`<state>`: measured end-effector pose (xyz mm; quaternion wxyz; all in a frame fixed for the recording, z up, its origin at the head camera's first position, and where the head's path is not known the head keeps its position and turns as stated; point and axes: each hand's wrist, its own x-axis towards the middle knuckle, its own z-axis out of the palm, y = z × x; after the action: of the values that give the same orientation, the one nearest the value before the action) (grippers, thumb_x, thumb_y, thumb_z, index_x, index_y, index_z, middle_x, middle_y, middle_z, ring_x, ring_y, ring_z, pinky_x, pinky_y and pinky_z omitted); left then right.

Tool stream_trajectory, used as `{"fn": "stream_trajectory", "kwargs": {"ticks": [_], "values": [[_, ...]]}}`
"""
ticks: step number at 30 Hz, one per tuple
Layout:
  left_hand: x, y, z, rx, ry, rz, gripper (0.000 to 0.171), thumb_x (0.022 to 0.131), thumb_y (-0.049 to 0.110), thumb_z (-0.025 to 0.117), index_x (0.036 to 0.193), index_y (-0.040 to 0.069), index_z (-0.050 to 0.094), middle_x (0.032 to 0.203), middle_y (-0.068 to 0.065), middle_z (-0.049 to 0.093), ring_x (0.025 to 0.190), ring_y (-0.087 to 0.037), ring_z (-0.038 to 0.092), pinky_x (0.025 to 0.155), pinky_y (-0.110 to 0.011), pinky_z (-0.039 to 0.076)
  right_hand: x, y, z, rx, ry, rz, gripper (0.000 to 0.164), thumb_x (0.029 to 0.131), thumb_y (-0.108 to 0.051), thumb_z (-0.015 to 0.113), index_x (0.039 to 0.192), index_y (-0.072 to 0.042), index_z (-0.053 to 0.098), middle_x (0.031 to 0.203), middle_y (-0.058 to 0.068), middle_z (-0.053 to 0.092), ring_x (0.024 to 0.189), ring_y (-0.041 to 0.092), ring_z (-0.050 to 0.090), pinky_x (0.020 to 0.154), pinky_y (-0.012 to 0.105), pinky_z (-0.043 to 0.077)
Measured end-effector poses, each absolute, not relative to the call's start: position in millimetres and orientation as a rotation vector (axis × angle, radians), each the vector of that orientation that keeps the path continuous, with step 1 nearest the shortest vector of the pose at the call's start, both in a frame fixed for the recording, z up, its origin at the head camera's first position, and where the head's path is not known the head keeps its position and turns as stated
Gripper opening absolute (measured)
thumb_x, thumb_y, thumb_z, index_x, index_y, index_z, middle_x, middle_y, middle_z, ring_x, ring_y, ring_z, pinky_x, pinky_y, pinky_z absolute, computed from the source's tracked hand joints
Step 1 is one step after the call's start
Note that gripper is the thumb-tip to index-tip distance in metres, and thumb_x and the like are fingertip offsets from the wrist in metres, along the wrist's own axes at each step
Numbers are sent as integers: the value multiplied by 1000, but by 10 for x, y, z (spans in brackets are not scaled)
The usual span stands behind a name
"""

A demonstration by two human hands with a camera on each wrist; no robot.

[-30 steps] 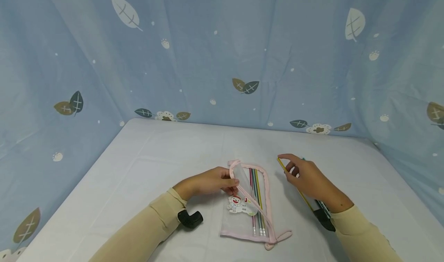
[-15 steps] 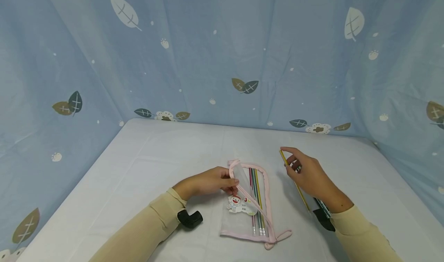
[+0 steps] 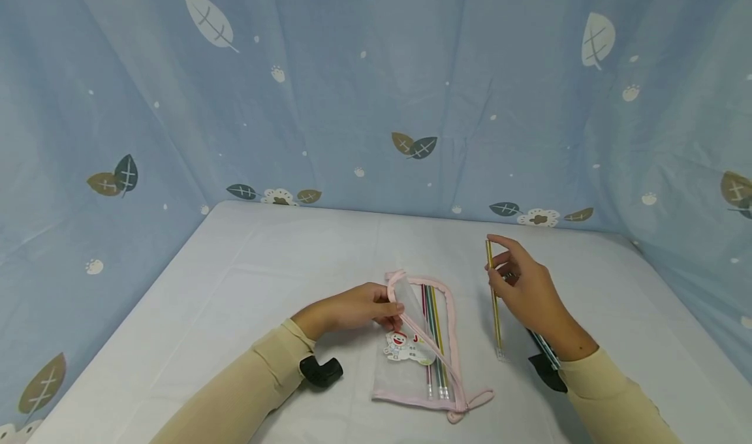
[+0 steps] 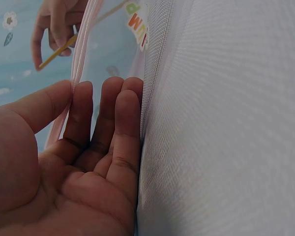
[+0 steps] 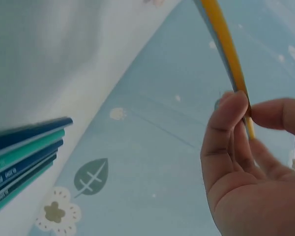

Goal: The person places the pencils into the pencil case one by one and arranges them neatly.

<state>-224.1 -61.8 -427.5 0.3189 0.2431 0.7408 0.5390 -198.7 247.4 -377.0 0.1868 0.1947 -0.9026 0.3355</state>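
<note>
Mid-step: the right hand (image 3: 529, 290) pinched a yellow pencil (image 3: 493, 300) right of center, while the left hand (image 3: 358, 310) pinched the clear pouch's (image 3: 420, 365) flap open at lower center. The next move probably needed the tip lined up with that opening.

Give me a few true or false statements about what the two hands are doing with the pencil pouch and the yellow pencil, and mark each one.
1. The right hand pinches a yellow pencil. True.
2. The left hand rests flat on the table, away from the pouch. False: it holds the pink edge of the clear pouch, lifting its flap.
3. The pouch is empty. False: several coloured pencils lie inside it.
4. More pencils, blue and green, lie on the white table near the right wrist. True.
5. The yellow pencil is already inside the pouch. False: it is held to the right of the pouch, outside it.
</note>
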Motion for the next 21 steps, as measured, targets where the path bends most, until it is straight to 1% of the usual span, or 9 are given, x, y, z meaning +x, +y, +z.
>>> {"fn": "stream_trajectory", "kwargs": {"ticks": [4, 10, 14, 21], "values": [[-2240, -618, -4280, 639, 1951, 1419, 26, 104, 20, 54, 103, -2, 67, 94, -6, 73, 86, -12, 68, 85, -26, 56, -1992, 2461, -3786, 502, -2516, 1072, 65, 93, 6, 62, 151, -11, 38, 100, 13, 65, 77, 7, 64, 62, 21, 58], [-2234, -618, -4275, 646, 1948, 1415, 25, 104, 21, 54, 104, -1, 66, 94, -5, 73, 86, -11, 68, 85, -25, 56, -1995, 2438, -3825, 496, -2498, 1244, 62, 97, 2, 58, 153, -12, 35, 104, 16, 62, 78, 7, 64, 63, 25, 59], [-2232, -620, -4267, 644, 1954, 1413, 26, 104, 21, 54, 103, -2, 67, 94, -6, 73, 85, -11, 68, 85, -25, 56, -2001, 2418, -3851, 517, -2494, 1353, 62, 98, 1, 58, 153, -12, 33, 105, 19, 62, 80, 7, 65, 64, 27, 60], [-2236, -620, -4262, 650, 1958, 1404, 26, 104, 21, 54, 104, -1, 67, 95, -7, 73, 86, -12, 68, 86, -26, 56, -1991, 2376, -3860, 508, -2487, 1501, 62, 98, 1, 58, 153, -10, 32, 107, 25, 61, 77, 9, 67, 65, 29, 60]]}}
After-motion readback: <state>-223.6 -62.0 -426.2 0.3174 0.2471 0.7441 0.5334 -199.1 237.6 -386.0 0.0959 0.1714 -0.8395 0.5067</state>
